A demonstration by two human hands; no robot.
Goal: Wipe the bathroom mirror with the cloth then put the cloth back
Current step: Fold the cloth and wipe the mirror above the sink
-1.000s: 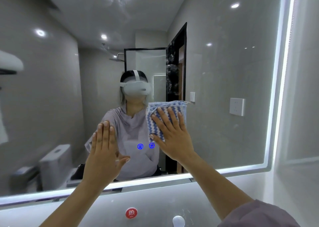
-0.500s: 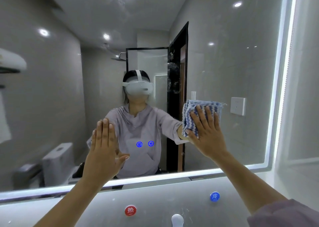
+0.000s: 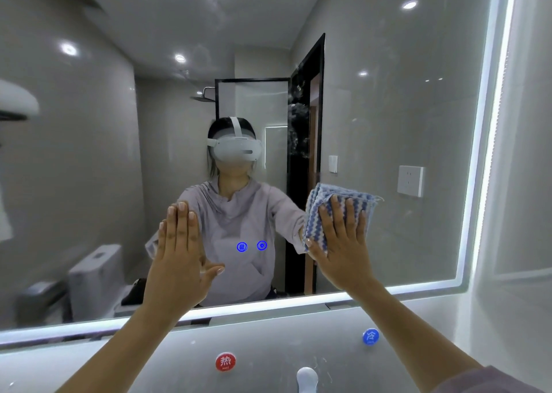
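Observation:
The large bathroom mirror [image 3: 418, 109] with a lit white border fills most of the view. A folded blue-and-white wavy-striped cloth [image 3: 321, 210] lies flat against the glass right of centre. My right hand [image 3: 343, 243] presses it to the mirror with straight, spread fingers. My left hand [image 3: 179, 255] rests flat on the glass left of centre, fingers straight and together, holding nothing.
Two blue touch icons [image 3: 251, 246] glow on the glass between my hands. Below the mirror, a red hot-water sticker [image 3: 225, 361], a blue cold-water sticker [image 3: 370, 336] and a white tap top [image 3: 306, 377] sit on the wall. A white wall [image 3: 522, 183] borders the mirror's right edge.
My right hand slid the cloth rightward across the mirror over the last second, then slightly back left and down. My left hand stayed flat on the glass.

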